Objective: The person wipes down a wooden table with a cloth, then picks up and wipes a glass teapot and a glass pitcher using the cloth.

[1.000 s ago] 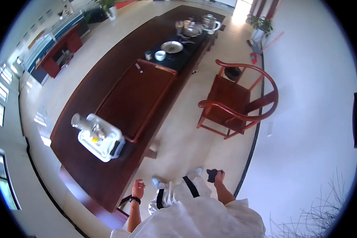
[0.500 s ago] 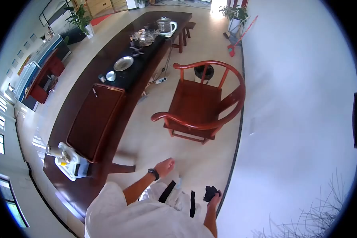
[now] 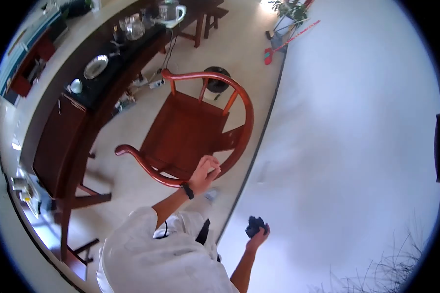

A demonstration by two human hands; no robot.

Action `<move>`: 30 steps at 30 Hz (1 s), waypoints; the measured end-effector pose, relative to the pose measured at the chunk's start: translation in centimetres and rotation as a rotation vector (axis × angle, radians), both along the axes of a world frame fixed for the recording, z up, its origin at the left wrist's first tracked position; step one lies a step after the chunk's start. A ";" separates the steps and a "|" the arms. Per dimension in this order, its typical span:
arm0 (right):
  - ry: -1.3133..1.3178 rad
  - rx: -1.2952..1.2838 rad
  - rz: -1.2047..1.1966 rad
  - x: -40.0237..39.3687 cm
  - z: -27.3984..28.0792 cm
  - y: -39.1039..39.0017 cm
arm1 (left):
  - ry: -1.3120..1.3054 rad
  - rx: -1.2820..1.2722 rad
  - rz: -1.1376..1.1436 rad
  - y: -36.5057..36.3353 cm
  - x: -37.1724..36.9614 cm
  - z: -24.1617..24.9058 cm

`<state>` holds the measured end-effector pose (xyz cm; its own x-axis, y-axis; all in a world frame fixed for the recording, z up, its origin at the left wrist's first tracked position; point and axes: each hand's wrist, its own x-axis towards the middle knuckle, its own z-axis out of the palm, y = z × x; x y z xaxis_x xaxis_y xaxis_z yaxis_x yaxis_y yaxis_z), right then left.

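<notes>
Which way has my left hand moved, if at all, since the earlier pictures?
Yes: the left hand moved toward the red chair, now overlapping its curved rail.

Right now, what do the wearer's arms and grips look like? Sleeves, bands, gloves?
Left grip: ungloved hand, black band at the wrist, possibly a watch; short white sleeve above. Right grip: ungloved, no band visible. No cables or markings to be seen on either.

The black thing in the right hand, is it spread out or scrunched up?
Scrunched up: the black thing is a crumpled lump with uneven edges in the right hand.
</notes>
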<state>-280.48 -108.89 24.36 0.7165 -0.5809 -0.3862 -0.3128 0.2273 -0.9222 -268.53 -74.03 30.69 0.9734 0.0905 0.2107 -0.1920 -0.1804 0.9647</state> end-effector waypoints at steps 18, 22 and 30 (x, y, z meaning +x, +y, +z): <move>0.134 0.033 0.614 57.5 -5.6 -3.8 | 0.083 -0.113 0.669 -10.4 16.9 -2.7; 0.193 0.084 0.719 69.0 -3.4 -3.1 | 0.124 -0.004 0.941 -13.1 25.3 -1.6; 0.028 -0.117 1.016 85.5 -5.2 12.1 | 0.672 0.281 1.374 -13.3 31.7 0.0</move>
<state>-195.03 -96.80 19.12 0.8830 0.2611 -0.3901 -0.3291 -0.2482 -0.9111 -236.82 -87.29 30.68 0.0980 0.9938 -0.0519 0.7049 -0.0325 0.7085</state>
